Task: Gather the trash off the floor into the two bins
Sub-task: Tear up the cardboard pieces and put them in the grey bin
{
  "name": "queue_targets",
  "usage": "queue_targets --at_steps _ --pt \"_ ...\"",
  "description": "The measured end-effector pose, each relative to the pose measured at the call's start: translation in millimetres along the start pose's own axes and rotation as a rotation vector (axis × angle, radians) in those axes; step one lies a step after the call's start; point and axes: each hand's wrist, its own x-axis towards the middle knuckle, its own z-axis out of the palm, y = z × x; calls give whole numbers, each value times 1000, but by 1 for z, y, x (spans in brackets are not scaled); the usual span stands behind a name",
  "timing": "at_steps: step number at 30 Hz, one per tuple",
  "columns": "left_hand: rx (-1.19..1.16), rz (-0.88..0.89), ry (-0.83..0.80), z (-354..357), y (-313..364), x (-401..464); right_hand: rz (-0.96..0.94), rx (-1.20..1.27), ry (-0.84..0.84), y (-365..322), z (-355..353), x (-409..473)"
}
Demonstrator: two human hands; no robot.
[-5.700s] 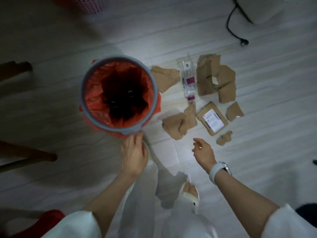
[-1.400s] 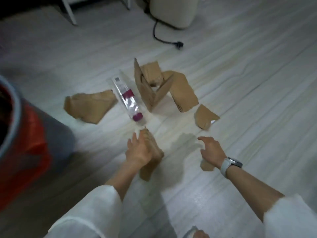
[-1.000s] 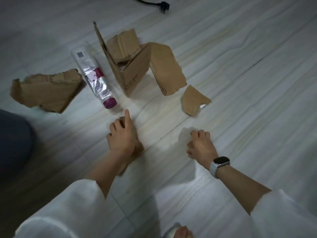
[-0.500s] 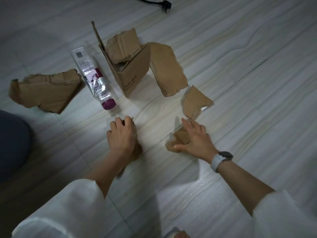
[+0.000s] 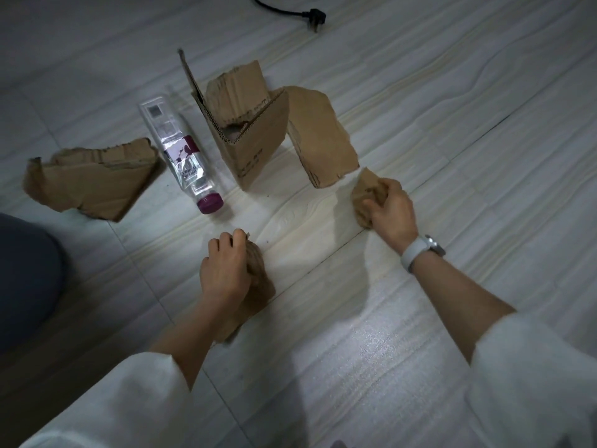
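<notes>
At four o'clock of the torn box (image 5: 248, 147), your right hand (image 5: 392, 210) pinches cardboard scraps (image 5: 366, 190); your left hand (image 5: 224, 273) grips another cardboard piece (image 5: 258, 286).

Black power cord (image 5: 284, 9) with plug lies on pale floor (image 5: 468, 101).

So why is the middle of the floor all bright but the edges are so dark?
Head view: a light pools on the floor near the plastic bottle; corners fall dark; both arms cast shadows; the sleeves at the bottom look blurry.
</notes>
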Motion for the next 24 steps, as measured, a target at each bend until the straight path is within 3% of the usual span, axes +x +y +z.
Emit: queue_targets --at_steps 3,14,18,24 --pt "16 -43 -35 -2 -3 0 65 -303 -68 11 12 24" --pt "137 -42 46 1 4 -6 -28 -657 -151 6 20 24" --pt "109 -21 74 0 10 -11 -125 -519 -87 7 15 0" --pt "-193 -15 -56 -25 -10 -28 -169 -144 -153 -15 21 -66"
